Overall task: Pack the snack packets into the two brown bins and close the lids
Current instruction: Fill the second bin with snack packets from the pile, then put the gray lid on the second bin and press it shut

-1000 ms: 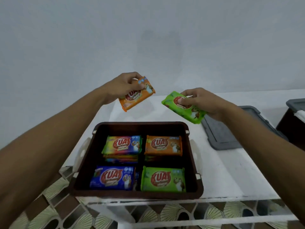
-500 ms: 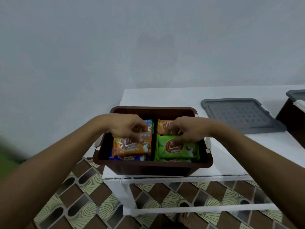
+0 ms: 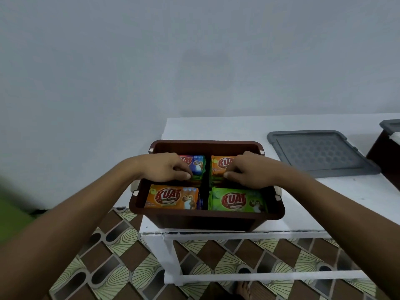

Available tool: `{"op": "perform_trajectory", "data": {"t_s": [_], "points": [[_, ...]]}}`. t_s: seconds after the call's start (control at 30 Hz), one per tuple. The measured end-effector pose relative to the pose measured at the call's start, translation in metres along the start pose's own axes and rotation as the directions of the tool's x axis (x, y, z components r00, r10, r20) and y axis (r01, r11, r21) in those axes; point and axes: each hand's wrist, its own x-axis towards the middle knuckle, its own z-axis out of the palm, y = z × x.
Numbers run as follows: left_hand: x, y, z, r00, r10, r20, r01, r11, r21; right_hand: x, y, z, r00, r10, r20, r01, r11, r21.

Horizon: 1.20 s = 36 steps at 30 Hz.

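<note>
An open brown bin [image 3: 205, 217] stands at the near left corner of the white table [image 3: 216, 128]. Inside it, an orange packet [image 3: 171, 197] lies on the front left stack and a green packet [image 3: 236, 200] on the front right stack. My left hand [image 3: 166, 167] is inside the bin, with fingers and thumb pinched on the near edge of the multicoloured packet [image 3: 197, 164] at the back left. In the same way, my right hand [image 3: 249, 172] pinches the near edge of the orange packet [image 3: 220, 163] at the back right.
A grey lid [image 3: 320, 152] lies flat on the table to the right of the bin. At the right edge of the view stands a second brown bin [image 3: 385, 154] with a grey lid [image 3: 391, 126] on it. Patterned floor tiles lie below.
Both hands brought an orange and a green packet down from above the table, laid them on the front stacks and let go. They then moved to the back stacks.
</note>
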Motion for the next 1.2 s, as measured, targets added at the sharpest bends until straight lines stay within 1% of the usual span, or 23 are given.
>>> {"op": "perform_trajectory", "data": {"t_s": [0.07,0.13,0.23,0.3,0.33,0.4,0.43,0.47,0.5,0.53,0.57,0.6,0.63,0.67,0.8,0.9,1.0,1.1,1.17,1.2], "points": [[0.002,-0.004,0.000,0.998,-0.034,-0.049,0.036,0.999,0.028,0.000,0.001,0.001,1.000,0.011,-0.026,-0.011,1.000,0.004],[0.001,-0.004,0.001,0.996,-0.037,-0.081,0.044,0.995,0.088,-0.001,0.000,0.002,0.999,0.022,-0.047,-0.022,1.000,0.007],[-0.003,-0.005,0.001,0.986,0.034,-0.162,-0.003,0.982,0.187,-0.004,0.004,0.008,0.989,0.043,-0.141,-0.052,0.997,-0.064],[-0.009,-0.010,0.004,0.953,0.102,-0.285,-0.045,0.979,0.199,-0.008,0.009,0.014,0.975,0.033,-0.219,-0.065,0.988,-0.138],[-0.011,-0.014,0.008,0.921,0.127,-0.368,-0.059,0.980,0.191,-0.009,0.010,0.016,0.968,0.023,-0.250,-0.063,0.986,-0.153],[-0.012,-0.025,0.018,0.821,0.147,-0.552,-0.045,0.980,0.195,-0.013,0.013,0.019,0.940,0.002,-0.342,-0.047,0.991,-0.123],[-0.011,-0.029,0.023,0.762,0.129,-0.634,-0.001,0.980,0.198,-0.014,0.017,0.020,0.905,-0.010,-0.426,-0.045,0.992,-0.118],[-0.009,-0.032,0.024,0.713,0.089,-0.695,0.055,0.982,0.182,-0.015,0.021,0.020,0.851,-0.007,-0.525,-0.071,0.989,-0.129],[-0.006,-0.034,0.025,0.684,0.038,-0.728,0.103,0.984,0.148,-0.015,0.027,0.021,0.796,0.034,-0.605,-0.132,0.984,-0.119],[-0.003,-0.034,0.024,0.681,-0.011,-0.732,0.130,0.986,0.106,-0.014,0.032,0.022,0.766,0.109,-0.633,-0.196,0.978,-0.067],[0.000,-0.034,0.023,0.696,-0.051,-0.716,0.141,0.988,0.067,-0.011,0.037,0.022,0.766,0.210,-0.608,-0.241,0.970,0.031],[0.004,-0.033,0.023,0.711,-0.076,-0.699,0.146,0.988,0.041,-0.007,0.040,0.021,0.780,0.310,-0.543,-0.270,0.950,0.154],[0.007,-0.032,0.022,0.713,-0.085,-0.696,0.143,0.989,0.025,-0.002,0.045,0.021,0.792,0.377,-0.481,-0.289,0.924,0.250],[0.010,-0.031,0.022,0.704,-0.091,-0.704,0.137,0.991,0.009,0.004,0.051,0.022,0.795,0.394,-0.460,-0.286,0.914,0.289],[0.024,-0.013,0.016,0.644,-0.101,-0.759,0.095,0.994,-0.051,0.018,0.070,0.010,0.755,0.355,-0.551,-0.253,0.933,0.255],[0.046,0.007,0.006,0.622,-0.113,-0.774,0.054,0.993,-0.102,0.018,0.087,-0.004,0.761,0.364,-0.537,-0.269,0.930,0.250],[0.078,0.013,-0.004,0.638,-0.125,-0.759,0.061,0.992,-0.113,0.021,0.113,-0.018,0.759,0.388,-0.523,-0.286,0.920,0.268],[0.111,0.013,-0.016,0.668,-0.148,-0.729,0.102,0.989,-0.106,0.027,0.143,-0.030,0.738,0.430,-0.520,-0.291,0.898,0.330],[0.127,0.015,-0.023,0.698,-0.147,-0.701,0.163,0.986,-0.045,0.027,0.160,-0.034,0.734,0.464,-0.497,-0.291,0.875,0.387],[0.133,0.015,-0.026,0.706,-0.152,-0.691,0.218,0.976,0.008,0.027,0.168,-0.035,0.730,0.479,-0.488,-0.280,0.860,0.426]]}}
